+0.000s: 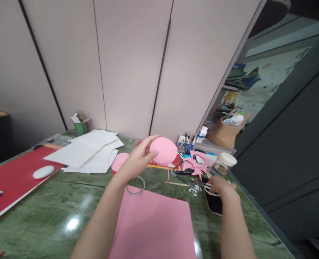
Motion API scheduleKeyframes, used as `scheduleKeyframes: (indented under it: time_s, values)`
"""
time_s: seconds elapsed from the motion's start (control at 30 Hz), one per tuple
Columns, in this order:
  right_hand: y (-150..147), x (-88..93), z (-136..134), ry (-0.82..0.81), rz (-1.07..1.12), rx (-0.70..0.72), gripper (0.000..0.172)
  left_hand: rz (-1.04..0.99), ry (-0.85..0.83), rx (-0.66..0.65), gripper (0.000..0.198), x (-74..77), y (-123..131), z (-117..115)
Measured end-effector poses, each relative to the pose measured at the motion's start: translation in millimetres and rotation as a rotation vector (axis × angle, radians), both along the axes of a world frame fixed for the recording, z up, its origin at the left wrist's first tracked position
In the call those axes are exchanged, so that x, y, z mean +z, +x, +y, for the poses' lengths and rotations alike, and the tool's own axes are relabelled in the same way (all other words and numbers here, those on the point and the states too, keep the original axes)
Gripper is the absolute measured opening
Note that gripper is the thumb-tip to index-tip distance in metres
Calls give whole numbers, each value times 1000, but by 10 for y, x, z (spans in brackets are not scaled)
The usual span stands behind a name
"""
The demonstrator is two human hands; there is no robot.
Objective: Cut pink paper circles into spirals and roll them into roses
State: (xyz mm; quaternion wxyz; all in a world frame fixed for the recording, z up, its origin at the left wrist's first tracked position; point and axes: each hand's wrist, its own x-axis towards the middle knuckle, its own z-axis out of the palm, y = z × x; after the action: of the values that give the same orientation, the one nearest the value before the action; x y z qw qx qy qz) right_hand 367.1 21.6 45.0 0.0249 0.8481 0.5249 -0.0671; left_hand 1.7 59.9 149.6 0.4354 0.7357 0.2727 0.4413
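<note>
My left hand (144, 154) pinches a round pink paper cutout (164, 151), thumb in front, held above the far side of the table. A thin curled pink strip (168, 173) hangs just below it. On the right, my right hand (222, 186) is closed around the white handles of a pair of scissors (208, 188), over a dark phone (214, 205). The scissor blades point left near small white paper bits (195, 190). Pink paper offcuts (196, 164) lie between the hands. A large pink sheet (156, 225) lies in front, with a ring (127, 190) at its far left corner.
White sheets (91, 147) and a red board (16, 180) with a white mouse-shaped object (43, 172) lie left. A clear jar with a white lid (227, 159) stands beyond my right hand. A pen box (185, 145) and a white bottle (202, 135) are at the back.
</note>
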Motion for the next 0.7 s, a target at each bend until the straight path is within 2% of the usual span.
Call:
scheduleKeyframes:
  time_s: [0.13, 0.3, 0.47, 0.6, 0.7]
  values:
    - [-18, 9, 24, -100, 56, 15, 20, -12, -7, -2, 46, 0, -7, 3]
    - [-11, 43, 25, -134, 87, 60, 18, -31, -14, -11, 46, -7, -13, 13]
    - [-11, 3, 53, -155, 114, 87, 20, -25, -6, -20, 47, -7, -16, 12]
    - [-20, 10, 51, -123, 147, 129, 21, -19, 0, -18, 46, 1, -10, 9]
    - [-108, 139, 0, -43, 221, 234, 29, -13, 3, -21, 46, 4, -3, 7]
